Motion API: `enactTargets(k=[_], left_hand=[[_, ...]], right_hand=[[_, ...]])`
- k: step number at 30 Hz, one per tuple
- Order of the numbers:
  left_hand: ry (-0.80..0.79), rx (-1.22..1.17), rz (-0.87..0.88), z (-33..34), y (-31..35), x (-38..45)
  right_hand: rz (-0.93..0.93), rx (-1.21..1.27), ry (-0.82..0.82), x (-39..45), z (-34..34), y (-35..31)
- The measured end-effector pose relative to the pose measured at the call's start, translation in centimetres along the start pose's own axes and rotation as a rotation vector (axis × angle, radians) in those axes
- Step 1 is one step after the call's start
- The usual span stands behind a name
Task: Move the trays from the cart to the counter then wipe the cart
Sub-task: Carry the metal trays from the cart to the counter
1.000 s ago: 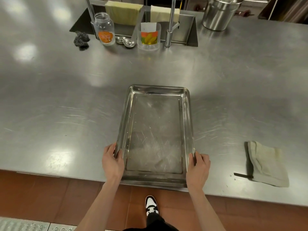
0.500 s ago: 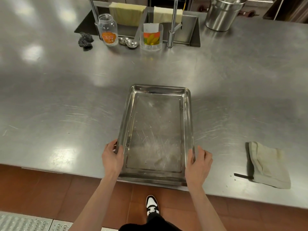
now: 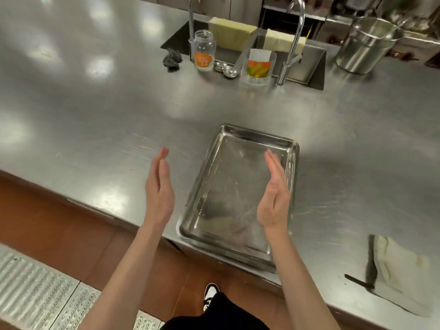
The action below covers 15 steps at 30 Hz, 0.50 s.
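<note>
1. Your left hand point(image 3: 159, 191) is hovering above the counter point(image 3: 100, 129), just left of the tray point(image 3: 228, 191), with its fingers straight and its grip open, holding nothing.
2. Your right hand point(image 3: 273, 194) is hovering over the right side of the tray, palm facing inward, fingers straight, grip open and holding nothing.
3. The tray is lying flat on the counter at its near edge, with its near end reaching the counter's lip; neither hand is touching it.
4. A folded pale cloth point(image 3: 402, 272) is lying on the counter to the right of the tray, well apart from it, also by the near edge.
5. Farther back, a glass jar point(image 3: 204, 50), a clear container with a colourful label point(image 3: 258, 67), small metal spoons point(image 3: 226, 69) and a dark scrubber point(image 3: 172, 60) are sitting beside the sink point(image 3: 314, 65).
6. A steel pot point(image 3: 366, 44) is standing at the far right of the counter.
</note>
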<state>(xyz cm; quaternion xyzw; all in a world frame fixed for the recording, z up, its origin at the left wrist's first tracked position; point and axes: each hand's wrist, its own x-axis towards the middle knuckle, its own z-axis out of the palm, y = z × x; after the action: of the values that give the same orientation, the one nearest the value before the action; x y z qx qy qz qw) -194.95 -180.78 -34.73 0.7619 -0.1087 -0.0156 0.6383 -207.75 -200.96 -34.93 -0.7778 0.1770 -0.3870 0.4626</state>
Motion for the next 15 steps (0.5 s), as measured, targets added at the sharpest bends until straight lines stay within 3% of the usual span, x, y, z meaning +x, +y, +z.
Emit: enactTargets(k=[15], left_hand=[[0.683, 0.056, 0.070, -21.9, 3.4, -7.2]], right_hand=[[0.076, 0.542, -0.591, -4.0, 17.1, -17.6]])
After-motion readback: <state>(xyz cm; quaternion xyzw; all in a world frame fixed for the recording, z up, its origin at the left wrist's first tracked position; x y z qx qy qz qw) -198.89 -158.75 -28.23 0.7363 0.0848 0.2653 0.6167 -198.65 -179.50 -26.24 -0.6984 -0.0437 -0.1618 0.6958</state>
